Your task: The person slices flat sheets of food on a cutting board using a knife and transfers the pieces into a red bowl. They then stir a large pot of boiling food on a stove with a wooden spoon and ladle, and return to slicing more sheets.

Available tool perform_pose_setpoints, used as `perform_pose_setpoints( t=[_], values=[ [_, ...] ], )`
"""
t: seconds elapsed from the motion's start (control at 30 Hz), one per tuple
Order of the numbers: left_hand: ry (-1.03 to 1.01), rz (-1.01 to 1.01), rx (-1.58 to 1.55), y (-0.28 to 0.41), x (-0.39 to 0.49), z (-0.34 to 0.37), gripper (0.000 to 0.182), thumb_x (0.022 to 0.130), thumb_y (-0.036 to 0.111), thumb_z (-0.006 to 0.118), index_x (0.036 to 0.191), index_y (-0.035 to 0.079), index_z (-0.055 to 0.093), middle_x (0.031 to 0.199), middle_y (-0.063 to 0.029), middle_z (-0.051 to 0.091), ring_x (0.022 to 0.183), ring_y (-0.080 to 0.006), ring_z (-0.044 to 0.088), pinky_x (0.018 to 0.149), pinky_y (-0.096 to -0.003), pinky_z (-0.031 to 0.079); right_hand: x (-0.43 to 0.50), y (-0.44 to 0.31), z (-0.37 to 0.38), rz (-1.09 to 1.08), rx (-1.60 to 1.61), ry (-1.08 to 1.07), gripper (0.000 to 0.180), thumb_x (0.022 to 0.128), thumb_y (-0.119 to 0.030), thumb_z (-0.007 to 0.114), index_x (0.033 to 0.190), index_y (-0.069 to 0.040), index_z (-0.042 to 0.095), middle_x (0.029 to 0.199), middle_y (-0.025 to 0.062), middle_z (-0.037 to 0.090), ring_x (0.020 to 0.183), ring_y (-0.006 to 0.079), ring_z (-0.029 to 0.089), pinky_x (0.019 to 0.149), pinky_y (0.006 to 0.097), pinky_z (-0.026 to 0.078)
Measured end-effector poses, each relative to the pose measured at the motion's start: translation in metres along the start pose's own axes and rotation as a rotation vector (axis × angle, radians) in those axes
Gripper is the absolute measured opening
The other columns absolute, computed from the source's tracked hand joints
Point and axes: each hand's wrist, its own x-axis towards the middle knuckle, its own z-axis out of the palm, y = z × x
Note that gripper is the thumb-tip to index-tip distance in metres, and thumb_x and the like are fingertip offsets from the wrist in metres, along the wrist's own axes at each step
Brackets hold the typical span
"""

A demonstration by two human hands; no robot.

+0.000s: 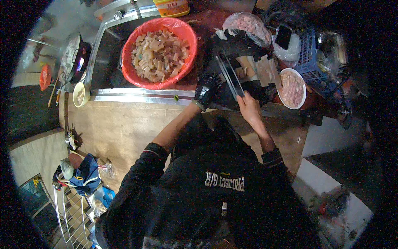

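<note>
My right hand (pixel 249 107) is bare and closed on the handle end of a knife or cleaver (pixel 230 74), whose blade points away from me over a black board (pixel 214 46). In a black glove, my left hand (pixel 207 89) rests at the board's near left, close to the blade; whether it presses on a piece cannot be told. Flat tan strips (pixel 264 71), which look like skin or a similar food, lie right of the blade. Further left, a red-lined basin (pixel 127 73) holds many cut pieces (pixel 160 56) of similar colour.
A white bowl of pale meat (pixel 292 88) stands at the right, beside a blue plastic basket (pixel 307 51). Behind the board lies a bag of pink meat (pixel 247 26), near a phone (pixel 283 37). A wok (pixel 71 57) and a small bowl (pixel 81 95) are at the left.
</note>
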Motion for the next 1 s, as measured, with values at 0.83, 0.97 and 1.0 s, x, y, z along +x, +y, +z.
perform_pose_setpoints(
  t=[0.83,0.97,1.0],
  values=[
    [0.006,-0.039,-0.167,0.006,-0.002,-0.022,0.022,0.072,0.012,0.060,0.093,0.007,0.061,0.094,-0.0118,0.058,0.086,-0.0296,0.055,0.072,-0.0370,0.047,-0.036,0.007,0.013,-0.113,0.089,0.206,0.018,0.085,-0.014,0.055,0.089,0.003,0.052,0.056,0.0114,0.049,0.045,0.0162,0.042,0.041,0.0331,0.031],
    [-0.007,0.105,0.179,0.005,0.005,-0.021,0.022,0.072,0.012,0.061,0.093,0.006,0.061,0.093,-0.0125,0.058,0.085,-0.0294,0.055,0.071,-0.0367,0.046,-0.039,-0.002,0.014,-0.158,-0.097,0.234,0.020,0.082,-0.011,0.058,0.090,0.006,0.051,0.055,0.0119,0.047,0.043,0.0178,0.041,0.041,0.0330,0.029],
    [-0.055,0.027,0.156,0.007,0.004,-0.020,0.021,0.071,0.012,0.061,0.092,0.006,0.061,0.092,-0.0127,0.058,0.084,-0.0295,0.055,0.070,-0.0367,0.046,-0.039,-0.004,0.014,-0.157,-0.093,0.235,0.021,0.083,-0.011,0.058,0.092,0.007,0.051,0.054,0.0122,0.047,0.043,0.0182,0.041,0.041,0.0330,0.029]
  ],
)
